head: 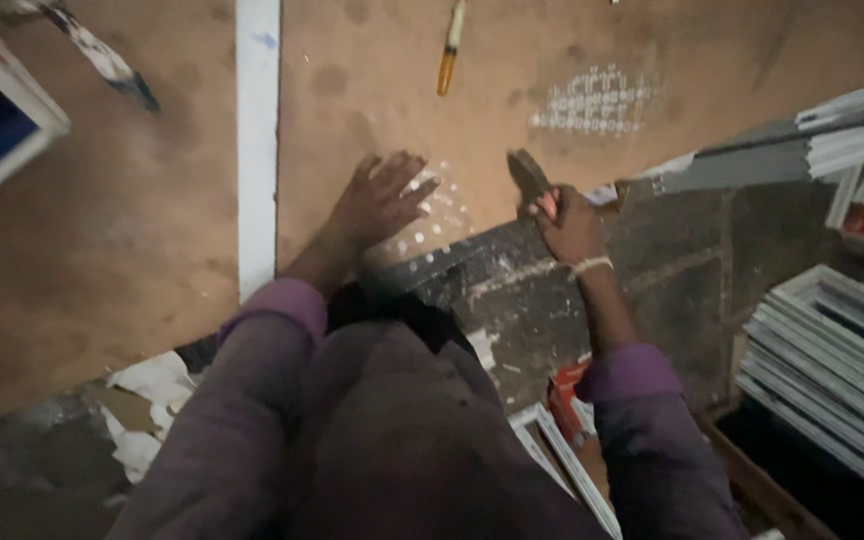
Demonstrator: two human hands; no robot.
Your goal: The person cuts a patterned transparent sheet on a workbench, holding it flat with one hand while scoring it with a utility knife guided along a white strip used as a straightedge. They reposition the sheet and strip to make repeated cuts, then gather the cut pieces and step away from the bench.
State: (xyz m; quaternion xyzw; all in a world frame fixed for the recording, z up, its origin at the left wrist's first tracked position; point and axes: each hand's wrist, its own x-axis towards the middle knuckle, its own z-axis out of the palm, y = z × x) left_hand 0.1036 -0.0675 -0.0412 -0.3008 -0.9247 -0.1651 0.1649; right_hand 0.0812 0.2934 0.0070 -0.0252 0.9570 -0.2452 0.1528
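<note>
**Hands on a brown board**

Wide brown board (132,230) underfoot, crossed by a white strip (257,140). Stacked white frames (832,345) at right. Left hand (380,198) spread flat on board; right hand (567,225) clenched around dark tool (528,175). Yellow-handled screwdriver (450,47) well apart, beyond

Left hand (380,198) flat, fingers (414,186) spread — right hand (567,225) clenched, both arms outstretched.

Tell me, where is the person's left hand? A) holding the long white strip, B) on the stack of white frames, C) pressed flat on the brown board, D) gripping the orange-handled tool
C: the left hand lies with fingers spread flat on the brown board, beside white dot markings.
</note>
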